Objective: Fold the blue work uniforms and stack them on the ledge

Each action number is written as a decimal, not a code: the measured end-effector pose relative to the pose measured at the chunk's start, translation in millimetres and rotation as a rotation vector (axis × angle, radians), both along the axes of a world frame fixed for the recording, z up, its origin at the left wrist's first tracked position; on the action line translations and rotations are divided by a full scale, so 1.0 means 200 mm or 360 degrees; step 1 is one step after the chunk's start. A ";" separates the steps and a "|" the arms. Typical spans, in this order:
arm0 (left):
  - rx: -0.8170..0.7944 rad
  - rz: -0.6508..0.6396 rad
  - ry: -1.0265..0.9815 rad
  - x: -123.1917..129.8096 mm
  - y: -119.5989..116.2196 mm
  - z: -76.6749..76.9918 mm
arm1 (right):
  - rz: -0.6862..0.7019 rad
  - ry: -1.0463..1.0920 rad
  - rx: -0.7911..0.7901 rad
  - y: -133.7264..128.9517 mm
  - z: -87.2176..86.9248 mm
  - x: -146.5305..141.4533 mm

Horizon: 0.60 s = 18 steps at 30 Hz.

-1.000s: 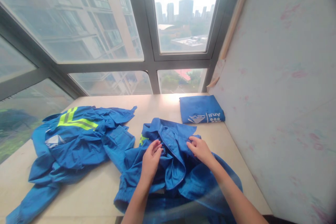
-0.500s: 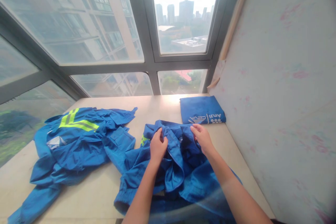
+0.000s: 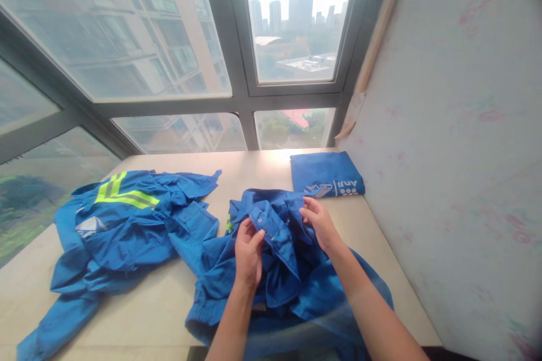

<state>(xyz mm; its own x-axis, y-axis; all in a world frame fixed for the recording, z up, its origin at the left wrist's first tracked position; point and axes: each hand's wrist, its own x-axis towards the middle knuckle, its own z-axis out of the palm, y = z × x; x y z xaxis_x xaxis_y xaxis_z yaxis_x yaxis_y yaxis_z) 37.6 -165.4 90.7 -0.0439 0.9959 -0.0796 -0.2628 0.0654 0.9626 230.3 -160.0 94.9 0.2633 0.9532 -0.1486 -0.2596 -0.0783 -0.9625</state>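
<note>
A blue work jacket (image 3: 275,276) with a zip front lies crumpled at the near middle of the pale tabletop (image 3: 156,316), its lower part hanging toward me. My left hand (image 3: 249,248) pinches the zipped front edge near the collar, and a snap shows just beyond the fingers. On the other side, my right hand (image 3: 317,220) grips the opposite front edge by the collar between thumb and fingers. Most of the jacket's inside is hidden in folds.
To the left a second blue jacket (image 3: 127,248) with yellow-green reflective stripes lies spread out. A folded blue garment (image 3: 326,172) with white lettering rests at the back right, against the papered wall (image 3: 466,180). Windows (image 3: 296,22) rise behind the table.
My left hand has moved down and slightly left, turning the zipped edge outward so the snap shows. My right hand has shifted slightly left, still on the collar edge.
</note>
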 end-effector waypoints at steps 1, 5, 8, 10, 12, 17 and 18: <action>-0.0017 -0.0008 -0.0013 0.01 0.00 -0.01 | 0.0035 0.0016 0.0022 -0.01 0.00 -0.01; -0.0041 -0.0097 -0.0043 0.04 0.00 -0.04 | 0.0141 0.0090 0.0110 -0.04 0.02 -0.05; -0.0063 -0.0178 0.0002 0.09 0.01 -0.04 | 0.0199 0.0097 0.0104 -0.05 0.02 -0.10; -0.0078 -0.0219 0.0051 0.12 0.02 -0.05 | 0.0226 0.0084 0.0091 -0.05 0.01 -0.15; -0.0049 -0.0232 0.0058 0.14 0.03 -0.05 | 0.0259 0.0081 0.0101 -0.05 -0.01 -0.18; 0.0063 -0.0254 0.0022 0.13 0.06 -0.06 | 0.0348 -0.0018 0.0169 -0.06 -0.04 -0.21; 0.0049 -0.0273 0.0005 0.12 0.06 -0.06 | 0.0359 -0.0062 0.0173 -0.06 -0.03 -0.20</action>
